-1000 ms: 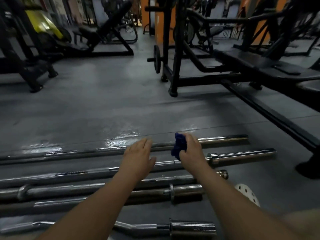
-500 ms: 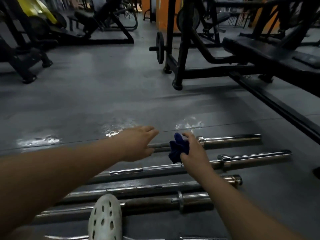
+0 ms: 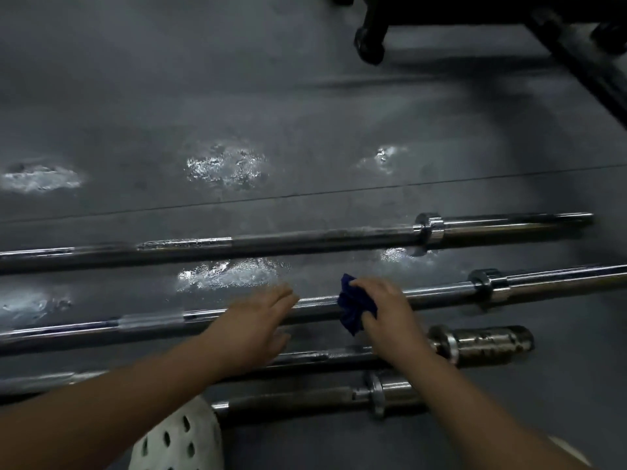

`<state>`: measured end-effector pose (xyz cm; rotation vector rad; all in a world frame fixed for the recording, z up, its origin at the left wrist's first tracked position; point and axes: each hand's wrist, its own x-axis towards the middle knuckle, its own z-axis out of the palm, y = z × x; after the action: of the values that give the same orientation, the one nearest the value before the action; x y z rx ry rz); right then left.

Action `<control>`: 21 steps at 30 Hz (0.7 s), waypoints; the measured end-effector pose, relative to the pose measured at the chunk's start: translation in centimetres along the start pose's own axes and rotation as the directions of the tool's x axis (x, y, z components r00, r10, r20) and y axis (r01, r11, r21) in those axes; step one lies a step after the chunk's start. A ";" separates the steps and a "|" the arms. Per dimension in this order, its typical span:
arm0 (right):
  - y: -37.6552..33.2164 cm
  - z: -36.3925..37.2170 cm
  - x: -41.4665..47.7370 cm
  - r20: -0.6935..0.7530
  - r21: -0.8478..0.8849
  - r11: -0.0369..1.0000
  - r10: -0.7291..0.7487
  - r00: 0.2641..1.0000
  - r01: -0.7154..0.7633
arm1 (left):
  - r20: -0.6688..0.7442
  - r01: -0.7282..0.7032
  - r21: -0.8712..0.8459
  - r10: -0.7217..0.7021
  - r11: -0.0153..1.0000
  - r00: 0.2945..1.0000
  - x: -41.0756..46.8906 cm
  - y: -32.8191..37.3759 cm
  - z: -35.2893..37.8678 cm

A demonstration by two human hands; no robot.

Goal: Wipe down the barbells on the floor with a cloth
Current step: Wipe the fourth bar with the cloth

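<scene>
Several steel barbells lie side by side on the grey floor. The farthest barbell (image 3: 305,240) runs across the view; the second barbell (image 3: 441,293) lies just nearer. My right hand (image 3: 386,310) grips a dark blue cloth (image 3: 354,308) bunched on the shaft of the second barbell. My left hand (image 3: 252,322) hovers flat with straight fingers over the same shaft, just left of the cloth. Two shorter bars (image 3: 481,346) (image 3: 390,393) lie closest to me, partly hidden by my forearms.
A white perforated clog (image 3: 179,439) shows at the bottom edge beside the nearest bar. Black feet and a frame rail of a gym machine (image 3: 369,45) stand at the top right. Shiny wet-looking patches (image 3: 224,166) mark the floor beyond and between the bars.
The view has tilted down and moved closer to the bars. My right hand brought the cloth from the farthest bar onto the second barbell's shaft; my left hand followed toward me over the same bar.
</scene>
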<state>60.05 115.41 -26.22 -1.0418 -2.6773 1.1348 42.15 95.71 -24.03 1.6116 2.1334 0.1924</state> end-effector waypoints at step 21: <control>0.8 8.8 0.6 -0.168 -0.467 0.882 -0.025 0.985 -0.057 | 0.157 0.024 0.249 -0.065 0.968 0.985 0.7 -3.0 4.5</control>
<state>57.43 110.72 -33.29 -1.1538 -2.8683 0.3628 41.34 94.78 -29.29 1.6475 2.1292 -0.2228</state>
